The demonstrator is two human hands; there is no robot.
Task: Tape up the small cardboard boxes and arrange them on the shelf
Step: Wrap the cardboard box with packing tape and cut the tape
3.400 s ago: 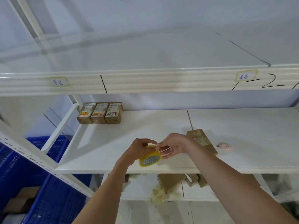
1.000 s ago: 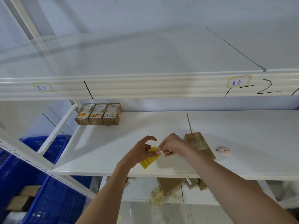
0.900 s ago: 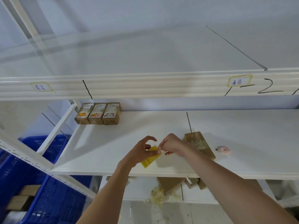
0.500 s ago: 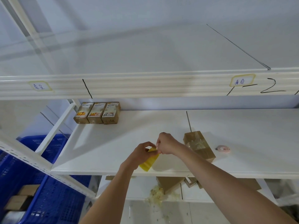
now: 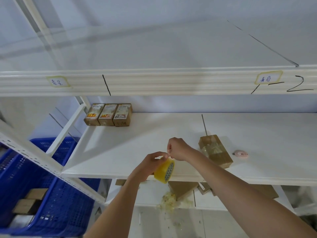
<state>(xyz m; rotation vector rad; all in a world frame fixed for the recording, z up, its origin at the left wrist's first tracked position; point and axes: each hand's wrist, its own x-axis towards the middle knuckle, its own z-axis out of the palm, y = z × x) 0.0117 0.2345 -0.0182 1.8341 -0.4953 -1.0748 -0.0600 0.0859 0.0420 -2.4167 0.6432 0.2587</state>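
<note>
Against the picture of half a second ago, the tape roll (image 5: 164,169) sits lower and has turned so that its patterned open side faces the camera again, hanging in front of the front lip of the white shelf (image 5: 120,152), and the right hand (image 5: 178,149) has lifted a little higher above the left hand (image 5: 148,165); the boxes and the small pink object have not shifted. The shelf board fills the middle of the view, with an upper board above it carrying two handwritten labels and black marker strokes, and a blue crate (image 5: 42,194) holding several cardboard boxes down at the left. At the back left corner of the shelf three small labelled boxes (image 5: 108,115) stand side by side, touching one another. Nearer the front, just to the right of the right forearm, a taped cardboard box (image 5: 215,151) lies on the shelf at a slant, and a small pink object (image 5: 241,154) rests near it on its right. Below, flat pieces of cardboard (image 5: 183,188) and a heap of crumpled tape scraps (image 5: 169,200) lie on the lower level. The left hand grips the yellow roll from behind, fingers curled round its rim and thumb on top. The right hand is closed, its fingertips pressed together in a pinch just above the roll, close to the left thumb; whether a tape end lies between them cannot be made out.
</note>
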